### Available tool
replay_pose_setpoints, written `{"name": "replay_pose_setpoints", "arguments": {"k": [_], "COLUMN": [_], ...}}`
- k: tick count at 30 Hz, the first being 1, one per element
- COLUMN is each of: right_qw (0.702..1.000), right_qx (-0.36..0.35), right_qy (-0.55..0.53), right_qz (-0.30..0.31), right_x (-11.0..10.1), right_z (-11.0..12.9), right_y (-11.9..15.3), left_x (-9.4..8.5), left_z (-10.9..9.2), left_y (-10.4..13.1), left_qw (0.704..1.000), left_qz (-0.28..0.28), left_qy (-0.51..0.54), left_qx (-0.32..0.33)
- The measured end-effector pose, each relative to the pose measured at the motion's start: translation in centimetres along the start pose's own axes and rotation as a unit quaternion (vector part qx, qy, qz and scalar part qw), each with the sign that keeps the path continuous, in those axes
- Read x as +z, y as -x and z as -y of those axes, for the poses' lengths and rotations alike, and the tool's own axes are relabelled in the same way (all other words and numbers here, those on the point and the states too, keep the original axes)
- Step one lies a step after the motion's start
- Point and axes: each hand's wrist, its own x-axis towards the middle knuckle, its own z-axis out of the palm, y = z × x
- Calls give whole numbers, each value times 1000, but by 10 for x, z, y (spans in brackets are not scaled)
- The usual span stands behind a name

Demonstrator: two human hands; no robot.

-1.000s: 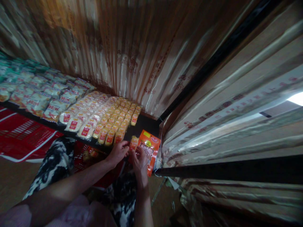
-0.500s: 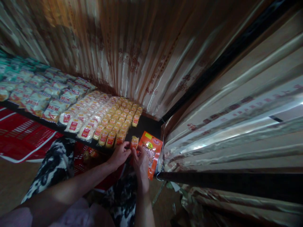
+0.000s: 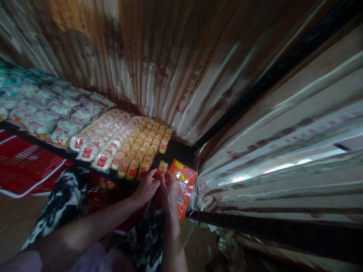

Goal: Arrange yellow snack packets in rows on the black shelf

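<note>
A small wrapped yellow snack cake [image 3: 162, 167] with a red label stands upright between my hands, just in front of the rows. My right hand [image 3: 169, 189] is closed, pinching its lower edge. My left hand [image 3: 146, 187] has its thumb and fingertips pinched together at the cake's lower left side, and seems to grip it too; the fingertips are partly hidden. Rows of matching yellow snack cakes [image 3: 138, 154] stand on the black shelf [image 3: 180, 151] just to the left. An orange packet [image 3: 185, 189] lies right of my right hand, partly covered by it.
White round wrapped cakes [image 3: 102, 160] and larger white-and-orange snack bags [image 3: 64, 130] fill the shelf leftward, with green packets [image 3: 24, 77] beyond. Red baskets [image 3: 31, 160] sit below the shelf edge. Plastic-covered walls rise behind and on the right, along a dark frame bar [image 3: 241, 104].
My left hand has moved right and up to meet the cake's lower edge. My right hand's fingers have closed in around its bottom. The view has shifted slightly.
</note>
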Motion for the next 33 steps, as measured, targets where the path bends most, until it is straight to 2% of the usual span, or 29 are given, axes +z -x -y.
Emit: {"name": "replay_pose_setpoints", "arguments": {"k": [5, 9, 16, 23, 28, 33], "right_qw": [1000, 1000, 1000, 1000, 1000, 1000], "right_qx": [-22, -14, -6, -21, 10, -21], "right_qy": [-12, -20, -5, 8, -21, -8], "right_qz": [-6, 2, 15, -14, 6, -11], "right_x": [3, 6, 11, 15, 14, 13], "right_z": [-4, -4, -6, -7, -2, 3], "right_y": [-9, -14, -26, -36, -42, -49], "left_x": [3, 3, 5, 10, 10, 11], "left_z": [-1, 0, 3, 3, 0, -4], "left_y": [-5, -9, -18, -27, -33, -37], "left_qw": [1000, 1000, 1000, 999, 998, 996], "left_qz": [-1, -11, -19, -27, -40, -40], "left_qy": [9, -10, 3, 5, -26, -46], "left_qx": [-13, -13, 17, 38, 48, 60]}}
